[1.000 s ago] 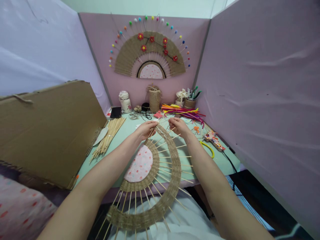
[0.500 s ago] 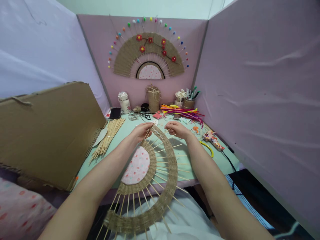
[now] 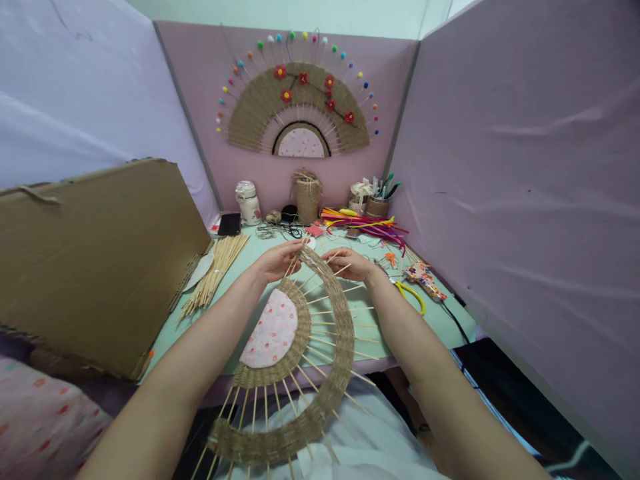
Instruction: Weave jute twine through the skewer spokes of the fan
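Note:
A half-round fan (image 3: 345,333) of woven brown twine on thin bamboo sticks tilts over the table edge and the lap. Its inner part carries a white cloth half-circle (image 3: 273,330) with pink dots. My left hand (image 3: 281,261) is closed around the far upper end of the fan, where stick tips and the band's end meet. Close to the outer band's upper edge, my right hand (image 3: 353,265) has its fingers pinched together behind a couple of stick tips. Whatever lies in that pinch is too small to make out.
Left on the table lie loose bamboo sticks (image 3: 215,277) beside a large cardboard sheet (image 3: 100,267). Yellow-handled scissors (image 3: 413,297) and a patterned glue gun (image 3: 425,280) lie right. Behind are a jar (image 3: 247,203), a twine roll (image 3: 307,197) and pipe cleaners (image 3: 367,223). A finished fan (image 3: 310,93) hangs behind.
My right hand has moved slightly left, closer to the band and its stick tips. My left hand still holds the fan's end. More of the scissors now shows.

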A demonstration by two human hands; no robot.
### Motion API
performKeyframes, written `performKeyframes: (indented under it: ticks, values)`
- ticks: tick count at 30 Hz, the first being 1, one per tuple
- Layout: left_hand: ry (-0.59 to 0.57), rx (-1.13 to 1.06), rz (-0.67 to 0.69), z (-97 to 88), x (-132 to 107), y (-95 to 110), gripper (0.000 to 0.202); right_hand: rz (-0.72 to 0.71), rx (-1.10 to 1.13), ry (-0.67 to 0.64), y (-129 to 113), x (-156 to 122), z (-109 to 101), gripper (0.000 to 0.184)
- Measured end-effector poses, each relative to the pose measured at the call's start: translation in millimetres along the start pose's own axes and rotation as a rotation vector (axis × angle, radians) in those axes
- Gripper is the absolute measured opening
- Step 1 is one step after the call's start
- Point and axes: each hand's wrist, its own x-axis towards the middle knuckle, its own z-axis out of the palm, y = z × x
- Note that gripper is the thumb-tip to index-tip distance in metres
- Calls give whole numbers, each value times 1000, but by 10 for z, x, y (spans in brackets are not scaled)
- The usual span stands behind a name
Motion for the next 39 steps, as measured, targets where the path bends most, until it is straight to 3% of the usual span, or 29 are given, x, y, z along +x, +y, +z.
performKeyframes:
  ticks: [5,9,12,20,39]
  values:
    - [-183,154,-138,-186,-310,-133,39,-6,7,-42,-11,-6,-11,30]
    - [-250,193,-233,-339,-537,-301,39,15,14,-56,-11,-11,-3,30]
    - [-205,169,-183,-382,-600,-366,35,42,-12,1,-3,-1,10,28]
    - [96,105,-82,-421,-568,-345,20,-17,-190,161,-12,14,66,29]
    - [77,38,-107,-498,-542,-363,17,-290,-610,446,56,69,32,25]
